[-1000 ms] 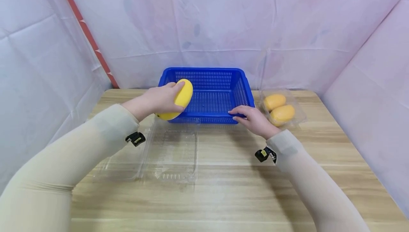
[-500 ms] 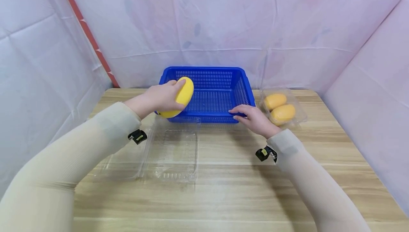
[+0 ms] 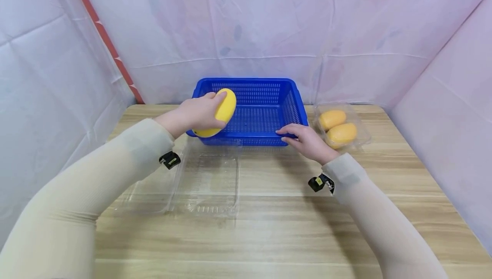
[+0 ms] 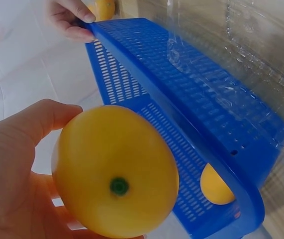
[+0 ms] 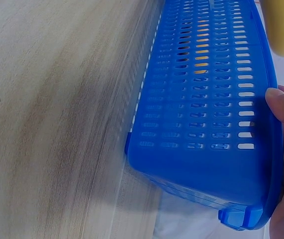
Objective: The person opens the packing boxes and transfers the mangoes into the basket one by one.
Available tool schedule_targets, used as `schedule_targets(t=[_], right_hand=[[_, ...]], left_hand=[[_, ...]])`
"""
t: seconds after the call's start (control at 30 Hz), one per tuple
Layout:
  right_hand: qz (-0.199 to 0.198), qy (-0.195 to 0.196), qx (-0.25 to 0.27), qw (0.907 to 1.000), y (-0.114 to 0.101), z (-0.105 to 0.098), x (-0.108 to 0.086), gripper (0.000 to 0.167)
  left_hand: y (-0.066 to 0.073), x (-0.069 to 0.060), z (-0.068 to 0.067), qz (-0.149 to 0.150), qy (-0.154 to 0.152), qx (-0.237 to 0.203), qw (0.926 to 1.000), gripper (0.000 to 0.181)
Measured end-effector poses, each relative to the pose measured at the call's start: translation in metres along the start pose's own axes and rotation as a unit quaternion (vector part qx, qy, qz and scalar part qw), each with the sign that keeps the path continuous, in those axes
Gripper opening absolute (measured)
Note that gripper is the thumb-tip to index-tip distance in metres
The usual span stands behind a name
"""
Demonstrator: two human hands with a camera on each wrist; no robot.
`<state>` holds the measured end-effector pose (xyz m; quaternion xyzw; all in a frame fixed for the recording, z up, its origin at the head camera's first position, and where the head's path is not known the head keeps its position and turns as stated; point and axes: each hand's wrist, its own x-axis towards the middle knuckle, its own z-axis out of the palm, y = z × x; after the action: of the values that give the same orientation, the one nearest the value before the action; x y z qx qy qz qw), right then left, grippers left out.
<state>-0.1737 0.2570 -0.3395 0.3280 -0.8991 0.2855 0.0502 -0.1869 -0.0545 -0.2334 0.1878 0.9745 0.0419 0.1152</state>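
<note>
Left hand (image 3: 197, 112) wraps a yellow mango (image 3: 226, 107), stem end toward the wrist, above the blue basket (image 3: 293, 109); right hand (image 3: 305, 140) pinches its near rim (image 3: 253, 135). Sound handling, I judge: brace that rim, keep left knuckles clear, mind the other fruit (image 4: 215, 186) lying inside near those fingers.

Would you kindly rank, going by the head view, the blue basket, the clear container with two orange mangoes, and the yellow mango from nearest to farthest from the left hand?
1. Yellow mango: held in the left hand.
2. Blue basket: its left end is right by that hand.
3. Clear container with two orange mangoes: off to the right, beyond the basket.
</note>
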Motion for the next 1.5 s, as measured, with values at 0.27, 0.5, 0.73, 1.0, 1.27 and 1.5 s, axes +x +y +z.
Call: schedule_targets(t=[0.27, 0.5, 0.73, 1.0, 1.27, 1.5], right_hand=[[0.002, -0.002, -0.001, 1.0, 0.0, 0.0, 0.0, 0.026], [0.009, 0.0, -0.005, 0.9999, 0.001, 0.0, -0.003, 0.027], [0.009, -0.004, 0.002, 0.9999, 0.002, 0.001, -0.005, 0.027], [0.01, 0.0, -0.004, 0.9999, 0.001, 0.0, -0.006, 0.026], [0.01, 0.002, 0.0, 0.9999, 0.001, 0.002, -0.006, 0.027], [0.012, 0.001, 0.001, 0.9999, -0.002, 0.002, -0.006, 0.026]], left_hand=[[-0.003, 0.005, 0.0, -0.009, -0.002, -0.006, 0.9999, 0.089], [-0.002, 0.009, -0.003, -0.011, -0.009, -0.013, 0.9998, 0.089], [-0.005, 0.014, -0.002, -0.011, -0.014, -0.016, 0.9997, 0.088], [-0.009, 0.022, 0.0, -0.009, -0.018, -0.026, 0.9995, 0.086], [-0.018, 0.031, -0.001, -0.007, -0.022, -0.043, 0.9988, 0.085], [-0.022, 0.037, -0.003, -0.002, -0.031, -0.046, 0.9985, 0.087]])
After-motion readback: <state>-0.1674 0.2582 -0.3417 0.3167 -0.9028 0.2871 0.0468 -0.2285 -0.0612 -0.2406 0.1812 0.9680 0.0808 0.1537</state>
